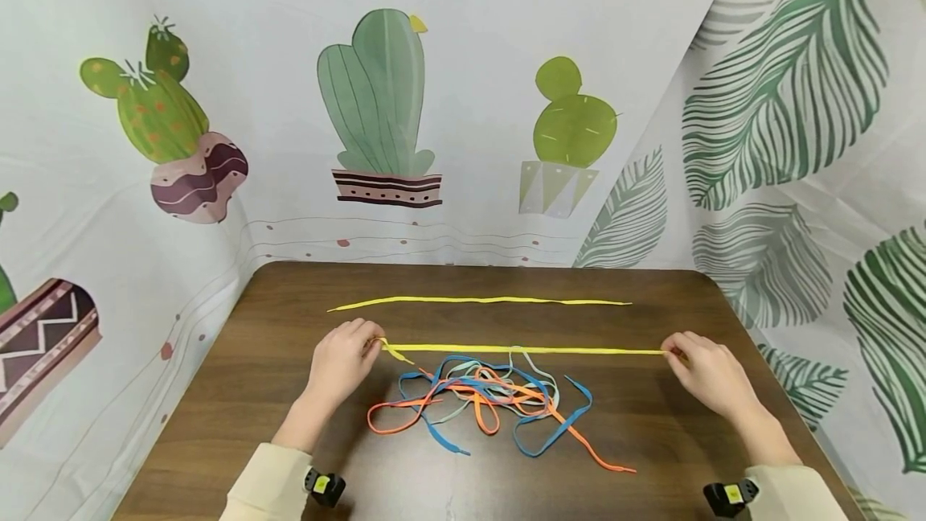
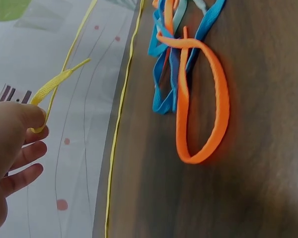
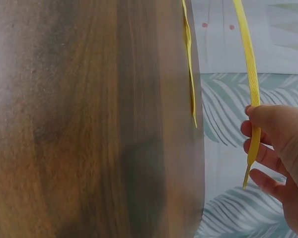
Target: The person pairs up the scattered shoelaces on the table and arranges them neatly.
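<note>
A yellow shoelace point(image 1: 506, 350) is stretched straight between both hands, above the table. My left hand point(image 1: 346, 356) pinches it near one end between thumb and forefinger, and a short tail with its tip point(image 2: 79, 65) sticks out past the thumb. My right hand point(image 1: 712, 372) pinches the other end, its tip point(image 3: 247, 176) hanging below the fingers. Another yellow shoelace point(image 1: 470, 299) lies nearly straight along the back of the table. In front of the held lace is a tangle of blue point(image 1: 571, 424), orange point(image 1: 593, 455) and pale green point(image 1: 546, 370) shoelaces.
The brown wooden table point(image 1: 239, 392) has rounded back corners. Behind it and at the sides hangs a white cloth point(image 1: 470, 127) printed with cacti and leaves. A small black camera sits on each wrist, the left one point(image 1: 325, 487) and the right one point(image 1: 729, 497).
</note>
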Demonstrator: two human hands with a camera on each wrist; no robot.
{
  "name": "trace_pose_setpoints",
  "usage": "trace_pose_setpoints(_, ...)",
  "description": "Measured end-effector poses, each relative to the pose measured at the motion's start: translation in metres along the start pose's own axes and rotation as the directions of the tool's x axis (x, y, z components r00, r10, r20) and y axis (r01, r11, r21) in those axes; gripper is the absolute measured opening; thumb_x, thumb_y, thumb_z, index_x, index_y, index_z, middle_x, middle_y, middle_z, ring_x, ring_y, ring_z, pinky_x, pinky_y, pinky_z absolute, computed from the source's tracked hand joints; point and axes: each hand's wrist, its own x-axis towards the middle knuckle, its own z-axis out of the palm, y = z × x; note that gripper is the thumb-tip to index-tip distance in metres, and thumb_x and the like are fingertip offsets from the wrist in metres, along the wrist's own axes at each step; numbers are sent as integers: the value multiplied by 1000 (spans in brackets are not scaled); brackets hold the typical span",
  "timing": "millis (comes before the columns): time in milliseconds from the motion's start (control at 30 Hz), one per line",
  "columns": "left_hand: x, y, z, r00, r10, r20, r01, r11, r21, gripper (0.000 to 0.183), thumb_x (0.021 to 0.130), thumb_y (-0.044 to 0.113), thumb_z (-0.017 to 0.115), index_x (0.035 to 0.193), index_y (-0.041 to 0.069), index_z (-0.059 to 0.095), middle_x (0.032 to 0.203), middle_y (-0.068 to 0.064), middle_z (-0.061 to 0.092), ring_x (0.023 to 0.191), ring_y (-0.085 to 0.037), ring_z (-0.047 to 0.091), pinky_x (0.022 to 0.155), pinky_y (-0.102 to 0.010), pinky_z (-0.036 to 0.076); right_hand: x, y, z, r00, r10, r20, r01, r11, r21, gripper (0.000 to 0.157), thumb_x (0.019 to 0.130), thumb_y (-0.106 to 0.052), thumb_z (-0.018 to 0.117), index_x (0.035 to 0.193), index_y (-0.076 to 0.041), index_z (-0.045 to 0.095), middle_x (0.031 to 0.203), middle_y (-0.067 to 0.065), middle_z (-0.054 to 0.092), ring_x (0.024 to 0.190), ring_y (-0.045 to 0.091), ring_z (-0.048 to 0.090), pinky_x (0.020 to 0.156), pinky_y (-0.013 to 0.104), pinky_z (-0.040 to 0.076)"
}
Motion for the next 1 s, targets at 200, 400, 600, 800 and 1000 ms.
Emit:
trace_pose_setpoints(200, 1, -9, -4, 997, -80, 16, 80, 997, 8, 6, 75, 11, 66, 79, 15, 65, 67, 7, 56, 57, -8, 45, 48, -24, 38, 6, -2, 3, 1000, -15, 21, 15, 1000, 8, 23, 65, 0, 74, 78, -13, 61, 70, -4, 58, 59, 13, 55, 48, 31, 40)
trace_pose_setpoints(400, 0, -20, -4, 989, -147, 0, 147, 989, 7, 8, 72, 10, 68, 77, 15, 64, 67, 6, 59, 57, -10, 51, 48, -28, 41, 10, 1, 5, 1000, -15, 23, 14, 1000, 7, 19, 67, -1, 73, 78, -12, 61, 70, -4, 58, 58, 12, 54, 49, 32, 40)
trace_pose_setpoints(600, -2, -29, -4, 980, -198, -21, 198, 980, 20, 8, 75, 13, 69, 75, 17, 63, 68, 4, 60, 58, -13, 54, 47, -33, 43, 12, 4, 7, 1000, -7, 29, 7, 1000, 5, 20, 67, 0, 72, 78, -12, 61, 70, -4, 58, 57, 12, 53, 48, 32, 41)
trace_pose_setpoints(800, -6, -37, -5, 975, -223, 22, 222, 975, 26, 8, 76, 16, 73, 76, 17, 65, 73, 2, 64, 62, -16, 59, 50, -35, 45, 14, 5, 9, 999, 6, 32, -7, 1000, 6, 18, 67, -1, 72, 77, -12, 61, 70, -4, 58, 56, 11, 51, 48, 31, 40)
trace_pose_setpoints(1000, -9, -45, -7, 983, -165, 78, 163, 986, 32, 11, 73, 17, 77, 76, 18, 66, 73, 4, 62, 63, -16, 59, 52, -34, 46, 18, 7, 9, 1000, -3, 17, 3, 1000, 1, 17, 67, -2, 71, 77, -11, 61, 70, -3, 59, 55, 11, 51, 47, 32, 39)
